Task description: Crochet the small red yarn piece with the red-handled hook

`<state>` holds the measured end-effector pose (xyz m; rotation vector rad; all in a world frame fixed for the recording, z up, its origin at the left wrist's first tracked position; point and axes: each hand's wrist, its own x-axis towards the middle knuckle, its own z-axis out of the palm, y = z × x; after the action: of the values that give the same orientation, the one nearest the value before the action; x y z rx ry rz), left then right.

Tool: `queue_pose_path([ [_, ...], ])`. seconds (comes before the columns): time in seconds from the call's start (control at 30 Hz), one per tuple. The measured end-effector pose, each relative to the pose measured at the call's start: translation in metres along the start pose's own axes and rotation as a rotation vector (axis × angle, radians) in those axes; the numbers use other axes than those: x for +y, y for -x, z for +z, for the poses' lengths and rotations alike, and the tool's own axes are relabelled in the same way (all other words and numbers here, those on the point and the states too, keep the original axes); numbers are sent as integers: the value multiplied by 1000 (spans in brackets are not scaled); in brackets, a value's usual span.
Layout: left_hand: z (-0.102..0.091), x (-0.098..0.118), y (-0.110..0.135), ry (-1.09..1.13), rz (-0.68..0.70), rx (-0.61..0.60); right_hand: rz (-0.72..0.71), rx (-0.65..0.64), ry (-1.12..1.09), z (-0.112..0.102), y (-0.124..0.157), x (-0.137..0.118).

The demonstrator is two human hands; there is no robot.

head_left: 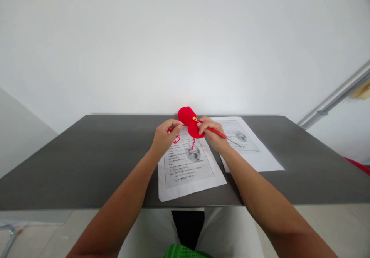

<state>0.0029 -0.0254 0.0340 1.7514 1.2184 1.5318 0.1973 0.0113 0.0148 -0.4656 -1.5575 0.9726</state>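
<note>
My left hand point(165, 134) is closed in a pinch on a strand of red yarn point(176, 137) that loops below its fingers. My right hand point(212, 134) is closed around a red-handled crochet hook point(217, 133), its tip at a red crocheted piece point(190, 122) held up between both hands. The piece has two rounded lobes and a short yarn tail point(192, 145) hanging from it. Both hands hover above a printed sheet point(187, 169) on the dark grey table point(86, 157).
A second printed sheet point(251, 150) lies to the right of the first. A metal rail point(332, 103) runs along the wall at the right. Something green point(185, 251) rests in my lap below the table's front edge. A white wall stands behind.
</note>
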Motion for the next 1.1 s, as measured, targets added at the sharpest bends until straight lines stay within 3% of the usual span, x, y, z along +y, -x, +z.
queue_pose_path([
  [0.17, -11, -4, -12, 436, -164, 226, -79, -55, 120, 3, 0, -11],
  [0.23, -21, -11, -18, 514, -198, 349, -106, -67, 138, 5, 0, -14],
  [0.33, -37, -25, -26, 458, -274, 533, -158, -75, 184, 6, 0, -16],
  [0.4, -42, -33, -29, 294, -304, 560, -187, -105, 216, 7, 1, -15],
  [0.5, -32, -33, -26, 75, -217, 493, -194, -160, 236, 8, 3, -12],
  [0.57, -16, -25, -20, 244, -208, 317, -175, -196, 243, 10, 5, -10],
  [0.63, 1, -17, -13, 505, -298, 83, -156, -241, 262, 11, 6, -8],
  [0.7, 12, -9, -8, 651, -393, -65, -151, -288, 282, 11, 7, -8],
  [0.87, 2, 0, -8, 770, -481, -102, -103, -326, 317, 13, 8, -9],
  [1.0, -13, 6, -9, 758, -369, -114, -107, -400, 308, 19, 12, -3],
  [1.1, -8, 6, -8, 745, -232, -37, -119, -404, 318, 24, 15, 1],
])
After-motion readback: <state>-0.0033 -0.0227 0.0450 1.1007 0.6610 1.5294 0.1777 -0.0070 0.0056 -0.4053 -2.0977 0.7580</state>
